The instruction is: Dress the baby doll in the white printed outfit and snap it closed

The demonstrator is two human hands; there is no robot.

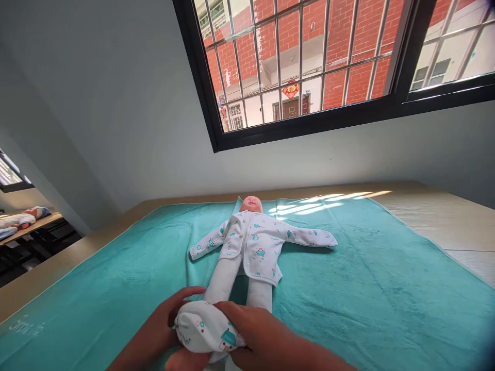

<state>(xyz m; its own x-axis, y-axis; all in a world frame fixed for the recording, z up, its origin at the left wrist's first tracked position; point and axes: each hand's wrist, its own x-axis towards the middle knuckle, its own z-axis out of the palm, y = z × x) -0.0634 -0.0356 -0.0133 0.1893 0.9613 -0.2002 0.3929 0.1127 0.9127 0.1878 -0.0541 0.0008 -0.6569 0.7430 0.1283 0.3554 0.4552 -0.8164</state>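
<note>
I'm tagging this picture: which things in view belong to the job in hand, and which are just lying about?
Job in hand:
bunched printed garment, held by left hand and right hand
doll
printed jacket on the doll
teal cloth beneath

Just about:
barred window
red ornament outside
far table with fabric bundles

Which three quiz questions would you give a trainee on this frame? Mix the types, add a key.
1. True or false: the doll lies face up on the teal cloth.
2. Multiple choice: what do the left hand and right hand hold between them?
A) the doll's head
B) bunched printed cloth
C) a window bar
3. Fill in: below the printed jacket, the doll's legs look plain ____.

Key: 1 true; 2 B; 3 white.
</note>
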